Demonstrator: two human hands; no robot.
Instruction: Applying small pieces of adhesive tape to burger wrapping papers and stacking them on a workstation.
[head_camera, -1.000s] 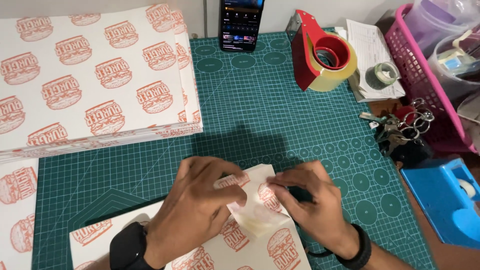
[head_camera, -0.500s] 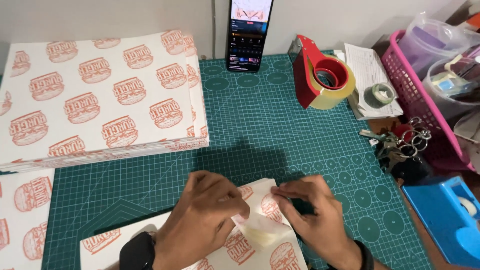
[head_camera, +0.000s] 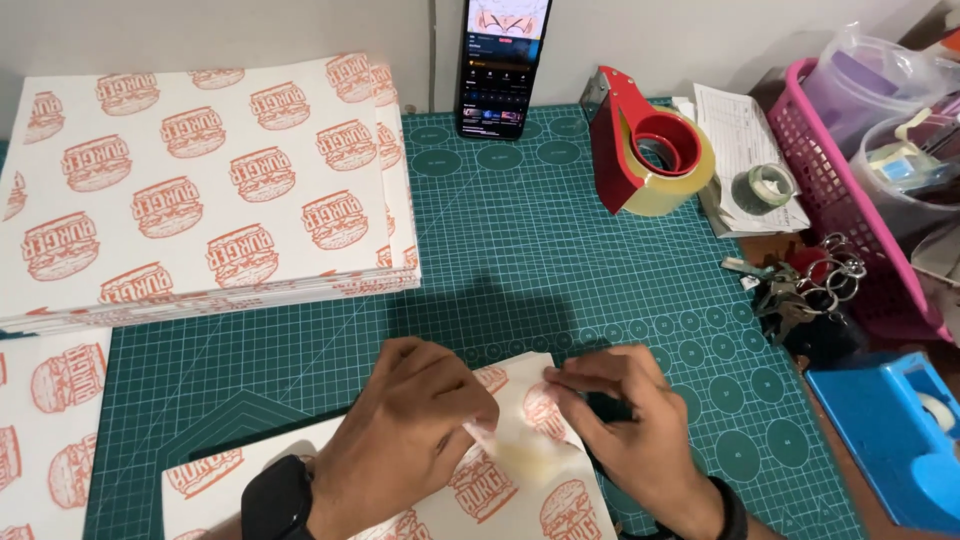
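A white paper sheet printed with orange burger pictures lies on the green cutting mat at the bottom middle. My left hand presses and pinches its folded upper corner. My right hand pinches the same corner from the right. Between the two hands a small pale, glossy patch shows on the paper; whether it is tape I cannot tell. A black watch sits on my left wrist and a dark band on my right.
A thick stack of the same printed sheets fills the upper left. A phone leans on the wall. A red tape dispenser, small tape roll, keys, pink basket and blue tape dispenser line the right side.
The view has shifted, so the stack and the phone sit lower in frame. Both hands stay on the folded corner, with the fingers working slightly closer together.
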